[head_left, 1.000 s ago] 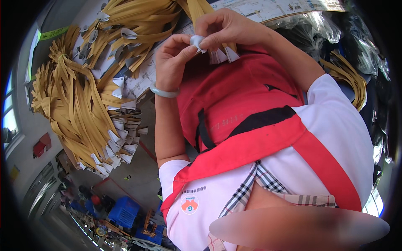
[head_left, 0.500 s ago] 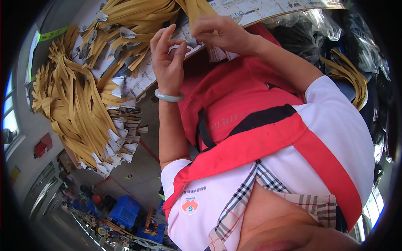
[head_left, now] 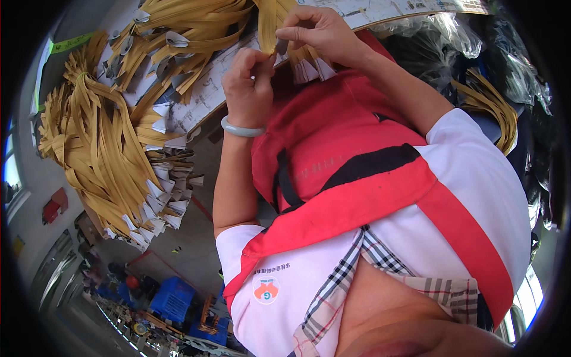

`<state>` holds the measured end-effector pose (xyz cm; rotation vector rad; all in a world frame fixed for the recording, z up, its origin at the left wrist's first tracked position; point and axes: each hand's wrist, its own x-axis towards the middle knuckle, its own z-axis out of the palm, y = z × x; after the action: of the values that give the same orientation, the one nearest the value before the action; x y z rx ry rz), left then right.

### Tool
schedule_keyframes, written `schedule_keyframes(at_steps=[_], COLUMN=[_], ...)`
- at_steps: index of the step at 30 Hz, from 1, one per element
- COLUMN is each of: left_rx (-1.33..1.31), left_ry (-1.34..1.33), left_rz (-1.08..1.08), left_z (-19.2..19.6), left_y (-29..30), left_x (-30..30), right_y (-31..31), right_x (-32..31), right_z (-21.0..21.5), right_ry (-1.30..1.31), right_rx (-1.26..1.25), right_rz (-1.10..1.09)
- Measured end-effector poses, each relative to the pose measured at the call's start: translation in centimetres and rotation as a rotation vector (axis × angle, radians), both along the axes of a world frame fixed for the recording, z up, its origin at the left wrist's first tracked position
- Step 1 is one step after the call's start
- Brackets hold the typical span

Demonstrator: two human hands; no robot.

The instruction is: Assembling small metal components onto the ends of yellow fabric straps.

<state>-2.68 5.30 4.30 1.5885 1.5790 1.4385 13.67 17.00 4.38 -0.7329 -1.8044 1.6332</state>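
Observation:
A mustard-yellow fabric strip (head_left: pixel 268 25) hangs over the near edge of the board, its end between my two hands. My left hand (head_left: pixel 248 83), with a pale bangle (head_left: pixel 242 127) at its wrist, pinches that end between thumb and fingers. Just to its right, my right hand (head_left: pixel 324 37) is closed in a pinch on a small grey tab (head_left: pixel 281 47) beside the strip's end. How the tab joins the strip is hidden by my fingertips. More yellow strips with white ends (head_left: pixel 309 68) hang under my right hand.
Yellow strips with grey tabs (head_left: pixel 178 39) lie on the white board (head_left: pixel 211 89). A large tied bundle with white ends (head_left: pixel 107 140) droops at its left. Clear plastic bags (head_left: pixel 446 44) and another strip bundle (head_left: pixel 491 110) are at the right. A blue crate (head_left: pixel 173 298) stands below.
My left hand's fingers, spread before, have closed into a pinch on the strip's end. My right hand has shifted slightly up, and the grey tab now shows at its fingertips.

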Motion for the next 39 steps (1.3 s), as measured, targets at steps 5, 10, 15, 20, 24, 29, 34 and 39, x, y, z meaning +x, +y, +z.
schedule_keyframes(at_steps=[5, 10, 15, 20, 24, 29, 34, 39], left_rx=[0.040, 0.227, -0.122, 0.073, -0.016, -0.096, -0.097, 0.085], left_ry=[-0.330, -0.580, -0.363, 0.366, 0.381, -0.043, -0.392, -0.214], left_rz=[0.217, 0.660, 0.222, -0.224, -0.301, -0.327, -0.308, -0.255], left_z=[0.8, 0.7, -1.6, -0.1, 1.1, 0.9, 1.7, 3.2], left_y=[-1.3, -5.1, -4.3, -1.1, 0.6, 0.6, -0.4, -0.8], left_x=[-4.3, -13.2, -4.9, 2.9, 3.5, 1.6, 0.5, 0.2], right_y=[0.1, 0.0, -3.3, -3.1, -2.3, -2.4, -1.5, -0.2], right_x=[1.1, 6.4, 8.7, 6.6, 6.5, 5.3, 3.5, 2.4], right_z=[-0.5, -0.7, -4.2, 0.6, 3.3, 3.1, 2.7, 3.8], right_ry=[-0.015, -0.499, -0.510, -0.410, -0.397, -0.064, 0.002, 0.091], right_rx=[-0.102, 0.175, 0.250, 0.475, 0.498, -0.136, -0.147, 0.158], right_rz=[-0.007, 0.066, 0.128, 0.217, 0.237, 0.218, 0.302, 0.430])
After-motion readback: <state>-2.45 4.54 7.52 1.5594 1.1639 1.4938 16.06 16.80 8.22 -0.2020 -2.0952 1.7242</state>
